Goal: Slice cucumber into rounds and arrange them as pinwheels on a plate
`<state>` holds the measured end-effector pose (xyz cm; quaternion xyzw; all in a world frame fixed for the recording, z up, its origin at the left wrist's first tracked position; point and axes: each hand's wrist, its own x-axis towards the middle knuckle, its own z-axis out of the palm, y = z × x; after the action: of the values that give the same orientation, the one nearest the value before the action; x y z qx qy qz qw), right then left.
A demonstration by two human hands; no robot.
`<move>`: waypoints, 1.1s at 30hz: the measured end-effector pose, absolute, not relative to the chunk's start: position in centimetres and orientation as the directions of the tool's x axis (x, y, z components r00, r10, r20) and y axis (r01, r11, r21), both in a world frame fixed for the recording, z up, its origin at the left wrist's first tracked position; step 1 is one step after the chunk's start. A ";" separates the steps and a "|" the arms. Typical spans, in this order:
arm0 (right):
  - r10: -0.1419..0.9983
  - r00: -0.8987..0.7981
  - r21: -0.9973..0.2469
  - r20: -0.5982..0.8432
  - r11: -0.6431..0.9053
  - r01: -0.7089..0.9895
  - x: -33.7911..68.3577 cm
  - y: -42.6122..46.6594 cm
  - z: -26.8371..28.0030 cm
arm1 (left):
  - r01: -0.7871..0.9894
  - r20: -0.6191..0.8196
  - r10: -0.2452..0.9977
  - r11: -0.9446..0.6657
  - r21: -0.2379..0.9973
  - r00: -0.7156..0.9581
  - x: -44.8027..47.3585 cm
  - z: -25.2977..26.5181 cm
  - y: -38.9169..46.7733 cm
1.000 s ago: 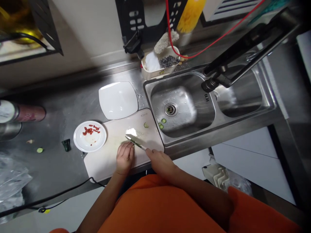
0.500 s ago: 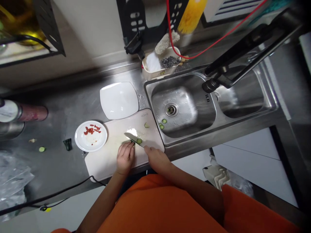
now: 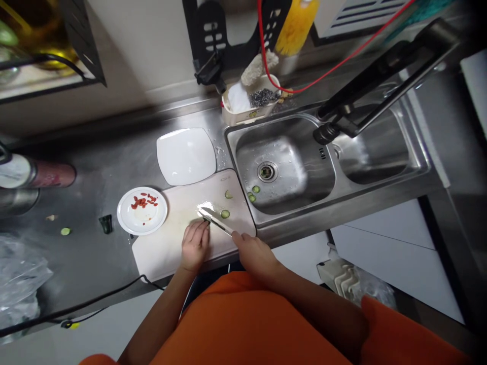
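My right hand (image 3: 255, 253) is closed around the handle of a kitchen knife (image 3: 215, 221). Its blade points up and left over the white cutting board (image 3: 163, 253). Left of the blade, my left hand (image 3: 195, 242) presses its curled fingers on a dark green cucumber (image 3: 206, 221), mostly hidden beneath them. A round cucumber slice (image 3: 225, 214) lies on the board just right of the knife. Farther up sits a thin curved cucumber piece (image 3: 228, 194).
A round plate with red bits (image 3: 144, 223) overlaps the board's left side; an empty square plate (image 3: 186, 157) stands behind. Several cucumber slices (image 3: 255, 189) lie in the sink (image 3: 315, 192) under a black faucet (image 3: 327, 133). A dark green cucumber end (image 3: 106, 224) rests left.
The knife has shifted slightly right and tilted, its blade now seen more edge-on. The slice that was against the blade now lies apart, farther right on the board. My left hand has barely moved.
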<state>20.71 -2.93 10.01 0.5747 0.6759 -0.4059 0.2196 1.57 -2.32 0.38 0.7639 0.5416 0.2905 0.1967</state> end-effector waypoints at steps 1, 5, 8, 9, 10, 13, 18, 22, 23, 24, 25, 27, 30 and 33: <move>0.595 -0.252 -0.306 -0.763 0.012 0.952 20.7 -3.0 10.1 | 0.714 0.240 0.939 -0.342 0.611 0.245 1.6 0.4 -2.3; 0.596 -0.259 -0.314 -0.760 0.012 0.949 20.9 -3.6 10.3 | 0.717 0.265 0.932 -0.360 0.597 0.247 1.6 0.4 -2.3; 0.604 -0.262 -0.317 -0.752 0.017 0.948 20.9 -3.8 10.4 | 0.715 0.281 0.926 -0.375 0.590 0.253 1.6 0.3 -2.2; 0.604 -0.264 -0.318 -0.752 0.017 0.948 20.9 -3.8 10.4 | 0.714 0.287 0.924 -0.379 0.589 0.253 1.6 0.3 -2.2; 0.601 -0.265 -0.319 -0.754 0.017 0.947 20.9 -3.9 10.4 | 0.712 0.289 0.922 -0.382 0.589 0.256 1.5 0.3 -2.2; 0.588 -0.274 -0.329 -0.761 0.015 0.944 20.9 -3.8 10.5 | 0.712 0.285 0.924 -0.379 0.591 0.255 1.5 0.2 -2.3; 0.572 -0.273 -0.332 -0.773 0.001 0.943 20.9 -3.6 10.5 | 0.716 0.262 0.933 -0.357 0.600 0.245 1.6 0.3 -2.3; 0.566 -0.277 -0.339 -0.776 -0.004 0.941 20.9 -3.6 10.3 | 0.721 0.269 0.930 -0.364 0.589 0.251 1.7 0.5 -2.3; 0.568 -0.280 -0.341 -0.774 -0.002 0.940 20.9 -3.6 10.3 | 0.723 0.269 0.930 -0.366 0.586 0.252 1.7 0.5 -2.3; 0.567 -0.281 -0.342 -0.774 0.000 0.940 20.9 -3.6 10.2 | 0.724 0.270 0.929 -0.367 0.583 0.254 1.7 0.5 -2.2; 0.567 -0.281 -0.341 -0.774 0.000 0.940 20.9 -3.6 10.2 | 0.726 0.269 0.929 -0.367 0.582 0.254 1.7 0.5 -2.2; 0.564 -0.277 -0.337 -0.778 -0.002 0.942 20.9 -3.6 10.1 | 0.729 0.265 0.930 -0.364 0.580 0.254 1.7 0.5 -2.2; 0.562 -0.282 -0.344 -0.778 -0.005 0.939 20.7 -3.2 10.2 | 0.729 0.263 0.930 -0.365 0.579 0.257 1.6 0.5 -2.3; 0.555 -0.290 -0.357 -0.780 -0.014 0.934 20.6 -2.9 10.4 | 0.726 0.277 0.926 -0.374 0.577 0.257 1.6 0.4 -2.3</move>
<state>20.56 -2.90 10.36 0.5562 0.6691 -0.4443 0.2135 1.60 -2.26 0.38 0.7745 0.5334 0.2952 0.1691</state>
